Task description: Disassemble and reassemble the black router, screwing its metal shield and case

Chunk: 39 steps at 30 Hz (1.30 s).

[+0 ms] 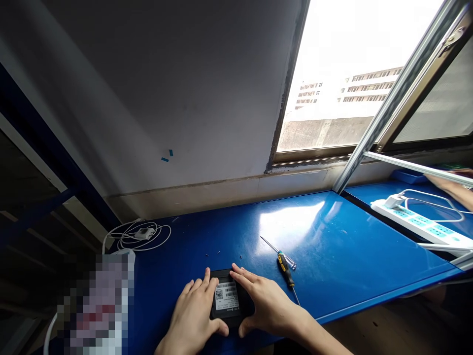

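Note:
A flat black device [242, 308] with a white barcode label lies on the blue table. My left hand [194, 313] grips its left side, with the fingers at the far edge and the thumb at the near edge. On the right side my right hand [271, 303] holds it the same way. Several small screws [218, 252] are scattered just beyond the device. To the right of my right hand, a black-and-yellow screwdriver [284, 268] lies across another screwdriver with a clear handle [290, 260]. The hands cover both sides of the device.
A white charger with a coiled cable [144, 233] rests at the back left. A blurred item [99, 305] stands at the left edge. Beyond a metal frame post [380, 123], a white power strip [417, 219] and another person's arm [453, 190] appear at right.

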Motion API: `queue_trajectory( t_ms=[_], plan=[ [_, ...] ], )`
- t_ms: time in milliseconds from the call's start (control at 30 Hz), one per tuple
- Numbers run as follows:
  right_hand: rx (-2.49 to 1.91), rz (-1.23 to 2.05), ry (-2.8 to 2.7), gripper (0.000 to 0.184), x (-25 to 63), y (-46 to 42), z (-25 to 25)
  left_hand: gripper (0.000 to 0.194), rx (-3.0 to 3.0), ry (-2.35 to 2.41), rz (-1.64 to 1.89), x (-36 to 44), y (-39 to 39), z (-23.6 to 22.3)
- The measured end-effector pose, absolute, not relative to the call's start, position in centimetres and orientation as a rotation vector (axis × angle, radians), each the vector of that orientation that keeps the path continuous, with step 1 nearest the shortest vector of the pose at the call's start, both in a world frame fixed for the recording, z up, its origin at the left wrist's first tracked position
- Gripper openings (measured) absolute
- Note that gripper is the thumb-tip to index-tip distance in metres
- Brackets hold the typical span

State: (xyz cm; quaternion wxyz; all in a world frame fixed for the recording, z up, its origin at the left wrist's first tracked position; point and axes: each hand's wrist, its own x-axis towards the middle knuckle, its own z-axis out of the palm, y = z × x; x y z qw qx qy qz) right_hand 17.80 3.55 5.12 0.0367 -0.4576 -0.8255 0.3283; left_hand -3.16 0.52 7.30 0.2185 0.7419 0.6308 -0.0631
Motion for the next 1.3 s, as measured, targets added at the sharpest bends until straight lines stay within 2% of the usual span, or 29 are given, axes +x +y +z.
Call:
queue_trajectory(
  t_ms=[167,1300],
  plan=[
    [-1.418,0.988,-2.552,0.114,17.75,3.64,5.01,0.081,2.1,1.726,-0.125,-3.24,0.68,7.31],
    [-1.386,0.922,-2.517,0.111,17.73,3.04,4.8,0.085,2.093,1.771,-0.13,-3.15,-0.14,7.71]
  ],
)
